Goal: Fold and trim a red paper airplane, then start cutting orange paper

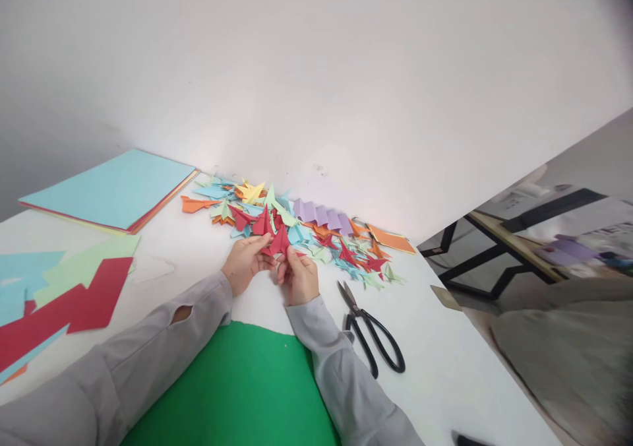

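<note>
Two grey-sleeved forearms (163, 353) reach forward, converging. One left hand (246, 264) and one right hand (301, 278) face each other, thumbs and curled fingers pinching opposite sides of one red paper plane (280, 241). Between the fingertips, it looks sharply creased, its point uppermost.

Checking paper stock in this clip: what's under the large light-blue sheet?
Under the large light-blue sheet, red, orange and yellowish sheet edges show; the rest is covered, so their number is unclear.
</note>
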Motion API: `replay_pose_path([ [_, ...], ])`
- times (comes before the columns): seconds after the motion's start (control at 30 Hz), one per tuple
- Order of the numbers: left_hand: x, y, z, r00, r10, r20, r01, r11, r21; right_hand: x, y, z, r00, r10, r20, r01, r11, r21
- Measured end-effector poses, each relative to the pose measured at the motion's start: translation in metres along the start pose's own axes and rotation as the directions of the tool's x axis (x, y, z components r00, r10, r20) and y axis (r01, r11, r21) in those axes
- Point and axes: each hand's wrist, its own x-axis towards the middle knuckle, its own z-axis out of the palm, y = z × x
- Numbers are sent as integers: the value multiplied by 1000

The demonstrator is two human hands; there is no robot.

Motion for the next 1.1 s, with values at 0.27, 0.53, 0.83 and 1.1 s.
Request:
replay_pose_path([
  [0.27, 0, -2, -2, 996, 50, 72, -54, 997, 49, 0, 1, -1, 1000, 6, -11, -6, 1000, 4],
  [0.53, -1, 1, -1, 998, 7, 64, -9, 999, 31, -2, -1, 0, 1000, 14, -15, -14, 1000, 21],
  [0.83, 1, -2, -3, 996, 1, 84, -1, 1000, 3, -1, -2, -1, 1000, 7, -14, -7, 1000, 10],
  [1.1, -2, 0, -2, 997, -18, 80, 20, 999, -25, 0, -1, -3, 1000, 1, 22, -2, 999, 43],
])
